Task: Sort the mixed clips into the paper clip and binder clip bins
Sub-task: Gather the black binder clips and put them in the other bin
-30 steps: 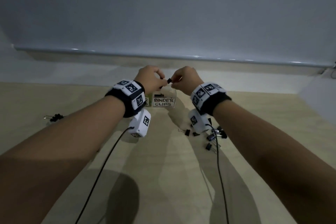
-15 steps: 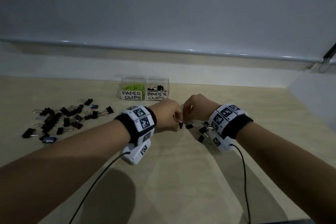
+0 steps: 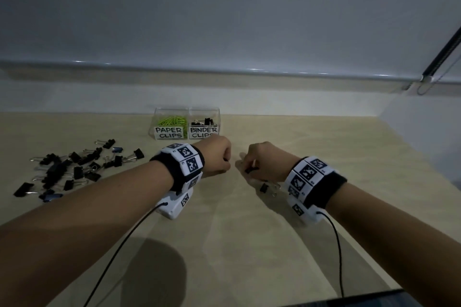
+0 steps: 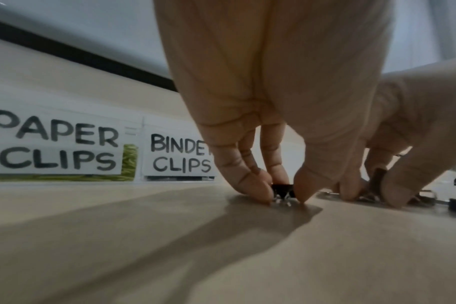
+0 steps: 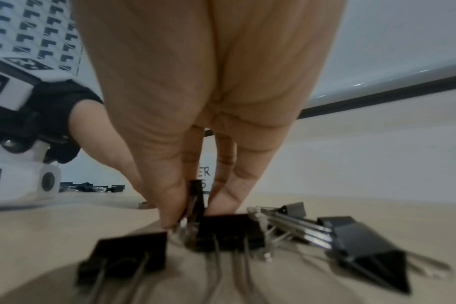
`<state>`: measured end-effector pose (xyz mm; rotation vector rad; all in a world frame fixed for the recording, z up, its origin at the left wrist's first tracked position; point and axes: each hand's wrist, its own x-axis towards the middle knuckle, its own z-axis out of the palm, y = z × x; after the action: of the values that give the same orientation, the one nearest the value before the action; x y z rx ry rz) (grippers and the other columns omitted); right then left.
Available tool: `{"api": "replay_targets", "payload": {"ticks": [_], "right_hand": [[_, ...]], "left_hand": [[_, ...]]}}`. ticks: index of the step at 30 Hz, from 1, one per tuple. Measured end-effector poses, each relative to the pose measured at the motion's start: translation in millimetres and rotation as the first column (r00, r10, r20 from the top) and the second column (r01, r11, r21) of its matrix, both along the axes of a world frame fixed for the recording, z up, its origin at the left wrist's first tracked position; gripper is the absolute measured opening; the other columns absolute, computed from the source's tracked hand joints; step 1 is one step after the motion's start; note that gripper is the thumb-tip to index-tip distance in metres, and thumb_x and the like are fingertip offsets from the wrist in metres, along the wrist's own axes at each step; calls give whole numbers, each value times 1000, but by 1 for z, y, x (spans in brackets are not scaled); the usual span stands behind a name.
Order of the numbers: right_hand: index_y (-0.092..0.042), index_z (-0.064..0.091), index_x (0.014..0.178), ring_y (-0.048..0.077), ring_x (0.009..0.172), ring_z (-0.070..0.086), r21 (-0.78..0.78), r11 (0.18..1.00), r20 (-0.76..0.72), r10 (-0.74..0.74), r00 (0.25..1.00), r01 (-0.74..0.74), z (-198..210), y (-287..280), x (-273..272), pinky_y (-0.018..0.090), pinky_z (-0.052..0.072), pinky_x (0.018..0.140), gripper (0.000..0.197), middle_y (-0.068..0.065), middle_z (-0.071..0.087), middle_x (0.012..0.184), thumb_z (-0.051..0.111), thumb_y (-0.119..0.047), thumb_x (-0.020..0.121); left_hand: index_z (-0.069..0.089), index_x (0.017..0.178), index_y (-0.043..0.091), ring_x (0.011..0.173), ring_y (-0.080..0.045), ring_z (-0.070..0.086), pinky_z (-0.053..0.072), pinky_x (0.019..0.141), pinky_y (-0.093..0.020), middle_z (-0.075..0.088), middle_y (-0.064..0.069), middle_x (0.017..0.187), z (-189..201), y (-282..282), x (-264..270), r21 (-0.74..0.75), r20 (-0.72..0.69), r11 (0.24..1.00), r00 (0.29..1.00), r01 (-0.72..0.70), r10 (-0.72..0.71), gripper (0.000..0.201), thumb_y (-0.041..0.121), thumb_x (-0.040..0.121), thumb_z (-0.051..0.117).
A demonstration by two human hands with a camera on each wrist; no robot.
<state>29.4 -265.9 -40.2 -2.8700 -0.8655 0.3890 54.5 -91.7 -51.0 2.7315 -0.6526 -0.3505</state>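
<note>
Two clear bins stand at the back of the table: the paper clip bin (image 3: 171,124) with green clips and the binder clip bin (image 3: 204,124) with a few black ones. My left hand (image 3: 225,161) is down on the table in front of them, fingertips pinching a small black binder clip (image 4: 282,188). My right hand (image 3: 249,169) beside it pinches another small black binder clip (image 5: 197,197) upright on the table. Several more black binder clips (image 5: 229,230) lie just under my right wrist.
A large scatter of black binder clips (image 3: 74,169) covers the left side of the table. Wrist camera cables (image 3: 119,252) trail back toward me. A wall ledge runs behind the bins.
Both hands came back from above the binder clip bin and dropped to the table near the small right-hand pile. Each now pinches a clip there.
</note>
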Motion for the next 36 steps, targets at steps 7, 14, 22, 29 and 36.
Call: {"api": "replay_targets", "payload": {"ticks": [7,14,22,29,36], "right_hand": [[-11,77,89,19,84,64,56,998,-20,-36,999,37,-2,-8,-1,28,50,75,15,5,71,95,65,-7,80],[-18,75,73,14,76,70,265,921,-94,-272,958,287,29,-52,8,32,59,75,10,2,74,80,77,-8,72],[-14,74,72,12,69,71,422,803,-90,-425,900,421,62,-75,33,25,55,71,9,-1,75,75,79,-6,71],[-17,74,71,9,69,67,456,851,-6,-289,957,260,62,10,79,23,54,71,11,-1,73,76,79,-7,71],[-13,75,89,12,79,65,448,875,47,-227,973,183,54,80,106,26,55,77,15,2,71,89,78,-18,75]], "left_hand": [[63,89,9,73,-17,54,41,57,-23,56,4,77,3,-12,6,-49,19,998,999,45,-44,12,13,78,67],[54,132,19,75,-9,51,38,73,-22,64,-7,103,12,-55,25,-150,-28,979,989,141,-146,44,27,90,63],[63,123,10,113,-26,58,43,86,-25,58,-8,127,8,-66,16,-44,-38,984,984,172,-173,33,8,90,56],[68,105,8,90,-26,58,38,71,-26,60,-9,102,1,-22,0,93,32,968,971,233,-237,20,18,89,60],[53,64,11,58,-24,48,37,55,-30,53,-7,63,5,28,-14,75,29,994,997,74,-76,15,10,79,53]]}}
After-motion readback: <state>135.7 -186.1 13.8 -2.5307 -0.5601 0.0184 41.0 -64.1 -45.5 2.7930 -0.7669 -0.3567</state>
